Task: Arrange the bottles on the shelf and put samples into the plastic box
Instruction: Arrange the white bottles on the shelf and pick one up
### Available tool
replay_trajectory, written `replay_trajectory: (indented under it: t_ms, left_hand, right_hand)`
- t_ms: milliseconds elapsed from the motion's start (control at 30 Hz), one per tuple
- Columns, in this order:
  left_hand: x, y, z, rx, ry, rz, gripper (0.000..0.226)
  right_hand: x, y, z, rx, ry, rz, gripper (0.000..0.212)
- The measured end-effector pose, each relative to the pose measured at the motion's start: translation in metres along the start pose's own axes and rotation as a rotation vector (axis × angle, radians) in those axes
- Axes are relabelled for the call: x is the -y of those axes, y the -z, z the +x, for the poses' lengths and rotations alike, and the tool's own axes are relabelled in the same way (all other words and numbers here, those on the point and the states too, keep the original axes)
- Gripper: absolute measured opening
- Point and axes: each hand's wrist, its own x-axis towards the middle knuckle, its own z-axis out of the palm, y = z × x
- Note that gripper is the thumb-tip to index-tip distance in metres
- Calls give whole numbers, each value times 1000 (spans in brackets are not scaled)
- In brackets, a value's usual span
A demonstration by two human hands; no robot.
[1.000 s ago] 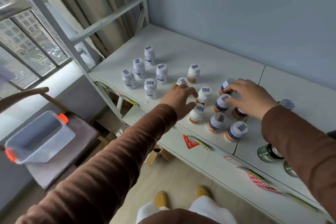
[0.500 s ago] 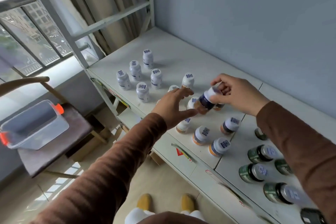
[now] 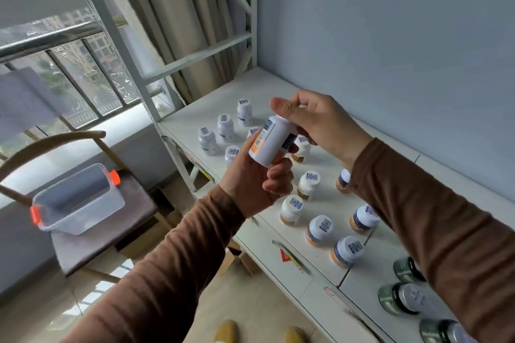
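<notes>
A white bottle with an orange band (image 3: 269, 142) is held tilted above the white shelf (image 3: 281, 86). My left hand (image 3: 256, 181) grips its lower end from below. My right hand (image 3: 320, 122) wraps its cap end, thumb on top. On the shelf behind stand several small white bottles (image 3: 225, 127). Closer to me are several white bottles with orange bands (image 3: 319, 230), caps carrying barcode stickers. A clear plastic box with orange clips (image 3: 79, 199) sits on a chair seat at the left, with nothing visible inside.
Dark green bottles (image 3: 401, 298) lie at the shelf's right end. The wooden chair (image 3: 92, 242) stands between the shelf and the window. A metal rack post (image 3: 122, 44) rises at the shelf's left corner. A blue wall backs the shelf.
My right hand lifted an orange-banded bottle off the shelf and brought it up and left. My left hand came up and took hold of its lower end. The view moved closer.
</notes>
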Motion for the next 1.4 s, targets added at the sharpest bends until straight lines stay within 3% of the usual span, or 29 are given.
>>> replay_trajectory:
  t_ms: [167, 267, 333, 500, 600, 733, 833, 1100, 1400]
  left_hand:
    - [2, 2, -1, -62, -97, 103, 50]
    - [1, 4, 3, -208, -203, 589, 38]
    - [6, 3, 8, -285, -269, 922, 41]
    - [24, -5, 24, -433, -415, 1136, 48]
    - [37, 1, 33, -411, -396, 1221, 54]
    - [51, 16, 43, -453, -303, 1672, 71]
    - [60, 15, 49, -508, -324, 1874, 62]
    - [81, 21, 56, -531, -274, 2008, 48]
    - [82, 16, 57, -554, -225, 2049, 44]
  right_hand:
    - [-5, 11, -1, 48, 80, -119, 44]
    - [-16, 28, -3, 82, 112, -242, 27]
    - [-24, 37, -8, 101, 132, -275, 30]
    - [-39, 53, -23, 96, 102, -365, 44]
    - [-52, 63, -32, 69, 63, -367, 35]
    - [-85, 75, -49, 75, -10, -583, 33]
    - [-119, 79, -64, 121, -87, -728, 36]
    - [-186, 47, -69, 232, -161, -908, 36]
    - [-195, 39, -67, 251, -168, -933, 40]
